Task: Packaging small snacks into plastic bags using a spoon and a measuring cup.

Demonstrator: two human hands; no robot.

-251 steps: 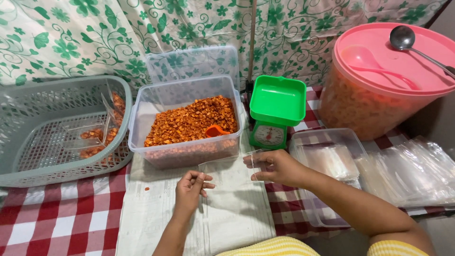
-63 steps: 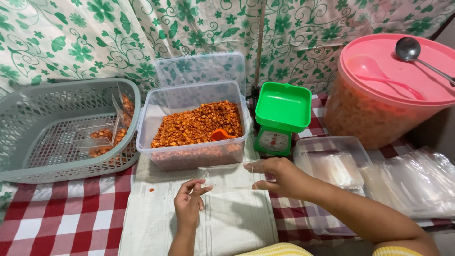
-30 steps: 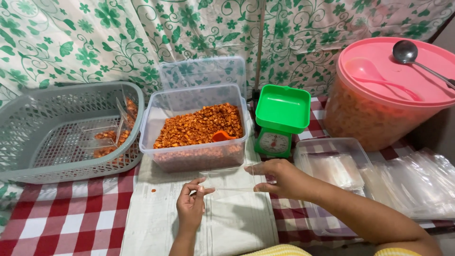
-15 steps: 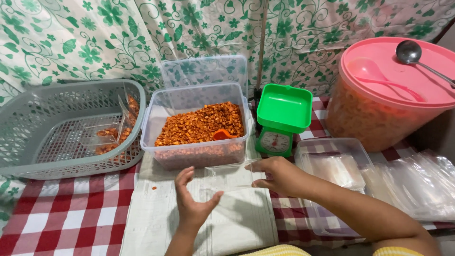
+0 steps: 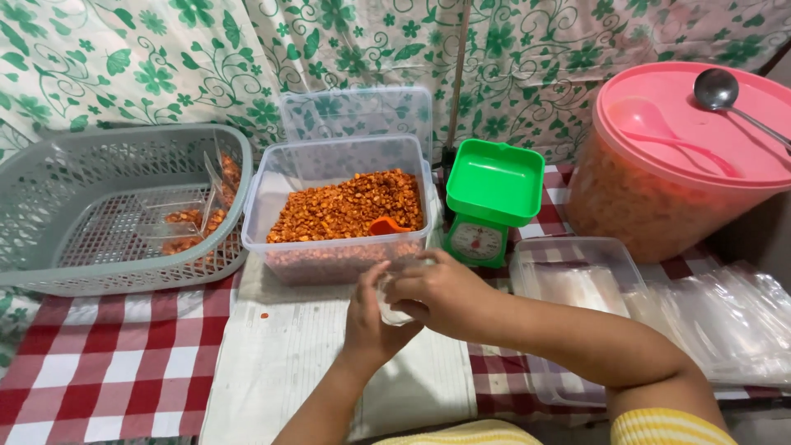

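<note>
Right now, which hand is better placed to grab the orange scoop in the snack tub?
Right, probably. The right hand lies just below the orange scoop in the snack tub; the left hand sits lower, cupping the clear bag.

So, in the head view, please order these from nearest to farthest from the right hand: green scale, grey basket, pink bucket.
From the right hand:
1. Green scale, just behind it.
2. Pink bucket, back right.
3. Grey basket, far left.
</note>
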